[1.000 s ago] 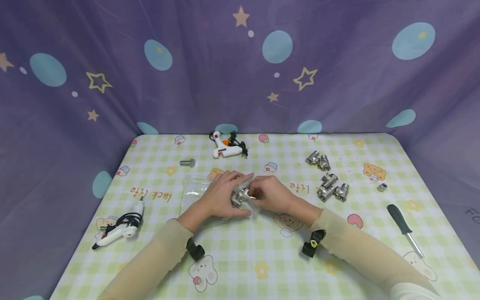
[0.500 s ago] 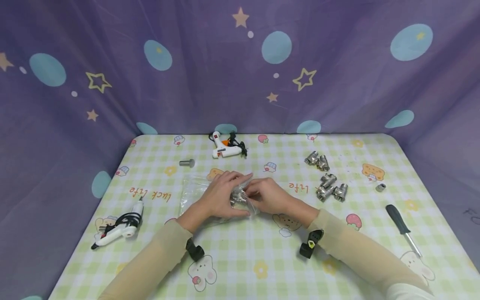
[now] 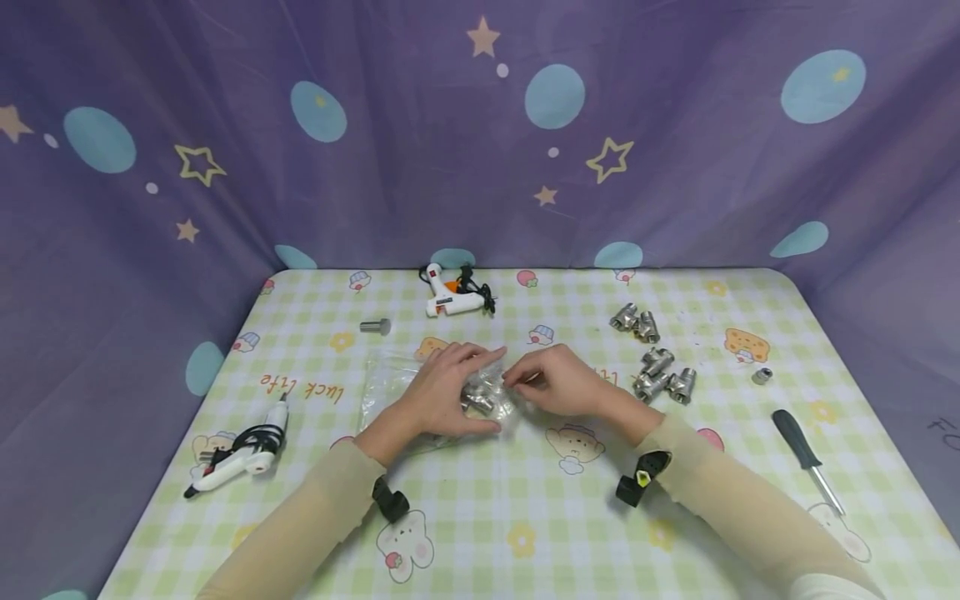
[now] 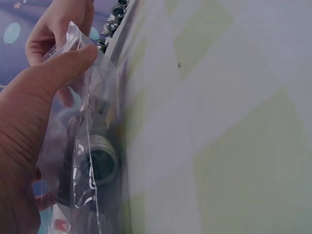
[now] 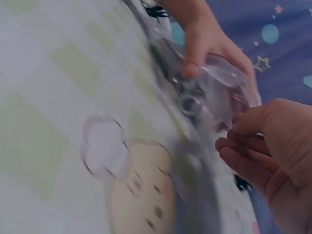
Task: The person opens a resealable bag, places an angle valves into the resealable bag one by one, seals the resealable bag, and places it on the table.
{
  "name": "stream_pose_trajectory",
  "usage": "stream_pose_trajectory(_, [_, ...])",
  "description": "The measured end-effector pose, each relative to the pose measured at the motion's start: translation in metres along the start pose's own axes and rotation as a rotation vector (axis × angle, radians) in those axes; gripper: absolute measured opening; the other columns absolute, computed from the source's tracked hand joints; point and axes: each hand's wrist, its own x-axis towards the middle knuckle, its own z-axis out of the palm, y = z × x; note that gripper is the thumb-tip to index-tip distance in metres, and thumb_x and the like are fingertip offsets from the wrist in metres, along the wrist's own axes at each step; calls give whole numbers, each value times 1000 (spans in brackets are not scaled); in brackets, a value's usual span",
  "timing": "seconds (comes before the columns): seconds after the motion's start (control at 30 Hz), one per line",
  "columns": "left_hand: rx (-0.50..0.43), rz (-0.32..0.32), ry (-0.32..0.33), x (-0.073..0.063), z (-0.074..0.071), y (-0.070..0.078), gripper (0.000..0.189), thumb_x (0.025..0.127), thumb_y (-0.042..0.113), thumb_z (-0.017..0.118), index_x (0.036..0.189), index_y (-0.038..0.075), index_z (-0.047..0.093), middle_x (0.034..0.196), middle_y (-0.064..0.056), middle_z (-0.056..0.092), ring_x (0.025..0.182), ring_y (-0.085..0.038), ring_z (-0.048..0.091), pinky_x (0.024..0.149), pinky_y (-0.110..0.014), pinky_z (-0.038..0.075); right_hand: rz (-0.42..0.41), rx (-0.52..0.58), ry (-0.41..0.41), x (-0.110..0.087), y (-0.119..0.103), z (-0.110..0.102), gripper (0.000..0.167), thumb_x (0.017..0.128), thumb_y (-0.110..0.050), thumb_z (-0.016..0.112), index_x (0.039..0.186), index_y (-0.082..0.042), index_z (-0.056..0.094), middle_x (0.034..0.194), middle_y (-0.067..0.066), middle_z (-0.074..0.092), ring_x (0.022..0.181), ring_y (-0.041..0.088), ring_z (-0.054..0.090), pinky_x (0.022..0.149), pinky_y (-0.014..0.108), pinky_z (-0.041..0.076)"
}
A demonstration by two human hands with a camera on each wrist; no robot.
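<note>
My left hand [image 3: 450,390] grips the mouth of a clear plastic bag [image 3: 384,379] near the middle of the table, thumb apart from the fingers. Inside the bag lie silver metal pipe fittings [image 3: 477,398]; one threaded end [image 4: 102,163] shows through the plastic in the left wrist view. My right hand [image 3: 555,381] is just right of the bag's mouth, fingers loosely bent. In the right wrist view its fingertips [image 5: 234,130] are close to the bag's rim [image 5: 234,73]; I see no fitting between them, and whether they touch the plastic is unclear.
Several loose tee fittings [image 3: 654,367] lie right of the hands, with a small metal piece [image 3: 762,376] and a screwdriver [image 3: 806,454] beyond. A bolt [image 3: 375,326] and a white glue gun [image 3: 453,296] lie behind. Another corded white tool [image 3: 251,450] is on the left.
My right hand goes from the bag's mouth, where a silver piece showed at its fingers, into the mouth, then back out to the right. My left hand stays put.
</note>
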Motion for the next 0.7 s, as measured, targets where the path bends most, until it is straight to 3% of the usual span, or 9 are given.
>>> stream_pose_trajectory(0.13, [15, 0, -13, 1, -1, 1, 111, 69, 69, 90, 162, 25, 48, 138, 0, 64, 122, -23, 60, 106, -50, 48, 48, -9, 26, -6, 5, -22, 19, 95, -2, 72, 111, -5, 82, 109, 5, 82, 97, 20, 79, 85, 26, 64])
stream_pose_trajectory(0.3, [26, 3, -22, 2, -2, 1, 112, 69, 69, 89, 163, 25, 46, 138, -1, 63, 121, -23, 59, 106, -50, 48, 93, -97, 54, -16, 15, -49, 18, 94, -2, 73, 109, -7, 82, 104, 7, 83, 89, 17, 79, 83, 32, 65])
stream_pose_trajectory(0.47, [29, -2, -27, 1, -1, 1, 113, 69, 70, 89, 163, 25, 45, 140, -1, 63, 124, -24, 59, 108, -50, 47, 145, -178, 42, -24, 22, -77, 18, 96, -6, 73, 112, -7, 82, 105, 9, 82, 90, 21, 78, 83, 41, 65])
stream_pose_trajectory(0.7, [29, 4, -27, 1, 0, 1, 112, 69, 70, 88, 163, 26, 46, 140, -1, 62, 125, -24, 59, 108, -51, 47, 235, -356, 76, -35, 53, -107, 18, 95, -4, 72, 110, -6, 81, 102, 10, 81, 89, 25, 77, 81, 44, 64])
